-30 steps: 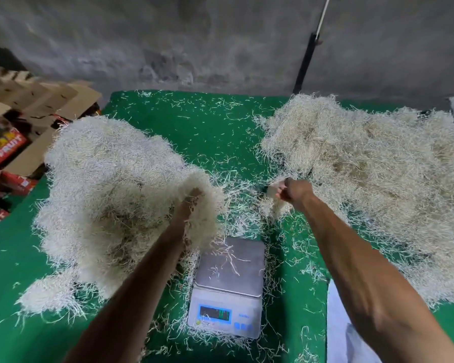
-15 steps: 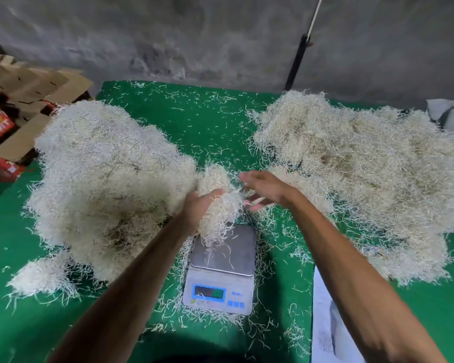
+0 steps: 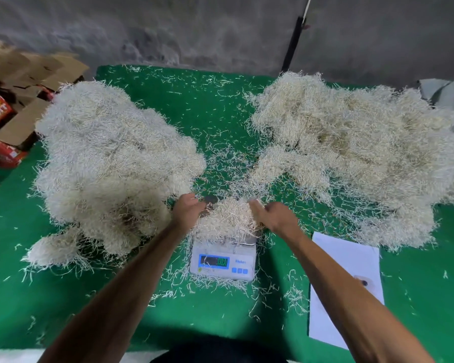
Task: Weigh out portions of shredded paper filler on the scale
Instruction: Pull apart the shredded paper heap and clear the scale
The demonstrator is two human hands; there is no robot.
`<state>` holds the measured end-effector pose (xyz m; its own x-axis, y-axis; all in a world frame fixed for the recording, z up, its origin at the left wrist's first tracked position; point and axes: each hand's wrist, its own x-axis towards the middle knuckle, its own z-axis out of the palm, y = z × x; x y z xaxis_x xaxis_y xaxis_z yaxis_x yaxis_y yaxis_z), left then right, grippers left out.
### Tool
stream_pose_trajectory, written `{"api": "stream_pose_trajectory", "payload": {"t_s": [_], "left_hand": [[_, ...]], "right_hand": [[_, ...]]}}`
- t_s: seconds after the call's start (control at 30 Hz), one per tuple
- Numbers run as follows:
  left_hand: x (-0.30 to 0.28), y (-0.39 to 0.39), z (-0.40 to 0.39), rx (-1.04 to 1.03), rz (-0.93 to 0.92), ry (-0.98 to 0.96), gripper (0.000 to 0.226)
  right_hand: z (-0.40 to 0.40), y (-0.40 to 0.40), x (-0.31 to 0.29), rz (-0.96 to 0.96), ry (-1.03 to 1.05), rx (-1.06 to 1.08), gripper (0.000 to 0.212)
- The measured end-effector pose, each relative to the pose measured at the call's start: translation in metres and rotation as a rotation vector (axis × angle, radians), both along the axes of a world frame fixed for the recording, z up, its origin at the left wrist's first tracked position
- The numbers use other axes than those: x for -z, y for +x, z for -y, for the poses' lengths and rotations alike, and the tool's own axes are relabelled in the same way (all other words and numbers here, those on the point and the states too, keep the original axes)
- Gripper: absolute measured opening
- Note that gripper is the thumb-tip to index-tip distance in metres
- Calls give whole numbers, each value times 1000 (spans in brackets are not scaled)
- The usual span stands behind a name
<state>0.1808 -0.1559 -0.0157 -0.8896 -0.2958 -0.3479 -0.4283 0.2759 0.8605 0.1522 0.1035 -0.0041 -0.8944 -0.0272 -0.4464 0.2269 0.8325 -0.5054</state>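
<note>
A small white digital scale [image 3: 222, 263] with a blue display stands on the green table near me. On its platform lies a clump of pale shredded paper [image 3: 227, 218]. My left hand [image 3: 188, 209] is at the clump's left side with relaxed fingers, holding nothing. At the clump's right side is my right hand [image 3: 269, 214], fingers extended and touching the shreds. A large heap of shredded paper [image 3: 108, 163] fills the left of the table. Another large heap [image 3: 357, 153] fills the right.
The green table cover [image 3: 207, 106] is littered with loose shreds. A white sheet of paper [image 3: 344, 284] lies at the right front, under my right forearm. Cardboard boxes [image 3: 16, 100] are stacked past the table's left edge. A grey wall and a black pole [image 3: 294, 40] stand behind.
My left hand brought a clump from the left heap and let it go onto the scale. My right hand came in from the right heap to the clump's right side.
</note>
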Motion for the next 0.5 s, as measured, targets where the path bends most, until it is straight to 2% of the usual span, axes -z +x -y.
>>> {"api": "stream_pose_trajectory", "payload": {"t_s": [0.07, 0.23, 0.4, 0.5], "left_hand": [[3, 8, 3, -71, -32, -8, 50], [5, 24, 6, -153, -84, 26, 41], [3, 38, 9, -107, -154, -1, 37], [2, 43, 10, -112, -152, 22, 32]], "right_hand": [[-13, 1, -1, -111, 13, 94, 87], [-24, 9, 10, -144, -99, 217, 105], [-9, 17, 19, -77, -175, 243, 99], [-3, 18, 20, -104, -177, 213, 98]]}}
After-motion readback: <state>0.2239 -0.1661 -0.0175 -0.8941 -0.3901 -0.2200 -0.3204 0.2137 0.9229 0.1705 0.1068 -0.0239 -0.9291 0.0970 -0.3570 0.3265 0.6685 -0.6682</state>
